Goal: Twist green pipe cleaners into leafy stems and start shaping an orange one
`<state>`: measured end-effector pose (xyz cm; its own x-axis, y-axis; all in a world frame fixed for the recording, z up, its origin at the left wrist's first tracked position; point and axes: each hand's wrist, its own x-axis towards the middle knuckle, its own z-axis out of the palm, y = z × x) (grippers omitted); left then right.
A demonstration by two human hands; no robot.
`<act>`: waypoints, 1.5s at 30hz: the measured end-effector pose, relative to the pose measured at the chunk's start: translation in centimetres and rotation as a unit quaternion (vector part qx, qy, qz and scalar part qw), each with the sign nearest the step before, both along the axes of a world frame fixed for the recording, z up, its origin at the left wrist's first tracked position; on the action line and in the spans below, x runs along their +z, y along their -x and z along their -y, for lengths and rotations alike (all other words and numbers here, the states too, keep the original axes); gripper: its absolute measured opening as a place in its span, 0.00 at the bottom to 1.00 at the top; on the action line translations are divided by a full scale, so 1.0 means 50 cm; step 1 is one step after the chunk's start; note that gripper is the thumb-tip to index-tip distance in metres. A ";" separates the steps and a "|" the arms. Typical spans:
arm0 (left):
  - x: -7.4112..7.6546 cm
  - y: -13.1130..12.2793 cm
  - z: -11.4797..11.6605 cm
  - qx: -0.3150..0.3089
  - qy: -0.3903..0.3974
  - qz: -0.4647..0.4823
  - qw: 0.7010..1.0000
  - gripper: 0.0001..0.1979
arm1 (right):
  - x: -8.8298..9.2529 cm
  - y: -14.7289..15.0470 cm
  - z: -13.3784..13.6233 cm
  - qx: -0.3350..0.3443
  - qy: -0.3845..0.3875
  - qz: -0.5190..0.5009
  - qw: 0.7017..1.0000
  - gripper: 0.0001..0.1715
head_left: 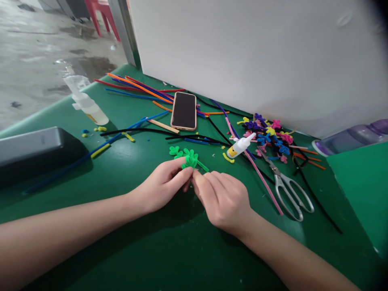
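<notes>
Just above the tabletop, my left hand (168, 182) pinches a green pipe cleaner (190, 159) bent into small leaf-like loops. My right hand (224, 198) is closed, with thumb and forefinger pressed together at the base of the same piece. The fingertips of both hands meet there, so the exact grip is partly hidden. Behind the fingers lie more green loops (175, 151) and a short straight green stem (202, 165); whether they join the held piece I cannot tell. A small white glue bottle (241, 146) lies tilted beyond my right hand.
Silver scissors (292, 194) and a pile of colourful pipe-cleaner flowers (273, 135) lie to the right. A phone (184, 111) rests among loose pipe cleaners (142, 89) at the back. A clear bottle (91, 109) and a dark case (39, 151) are left; a purple bottle (354, 135) lies far right.
</notes>
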<state>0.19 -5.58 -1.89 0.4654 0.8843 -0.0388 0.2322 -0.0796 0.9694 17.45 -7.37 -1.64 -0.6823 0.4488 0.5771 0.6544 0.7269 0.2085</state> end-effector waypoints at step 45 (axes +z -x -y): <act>-0.024 0.004 -0.019 0.102 0.036 0.162 0.981 0.06 | 0.014 -0.003 -0.019 -0.016 0.517 -0.298 0.802 0.08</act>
<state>-0.02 -4.66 -3.08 0.2773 0.9606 0.0161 -0.0856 0.0080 0.9963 17.61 -6.42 -0.93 -0.4013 0.9100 0.1043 0.4352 0.2897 -0.8524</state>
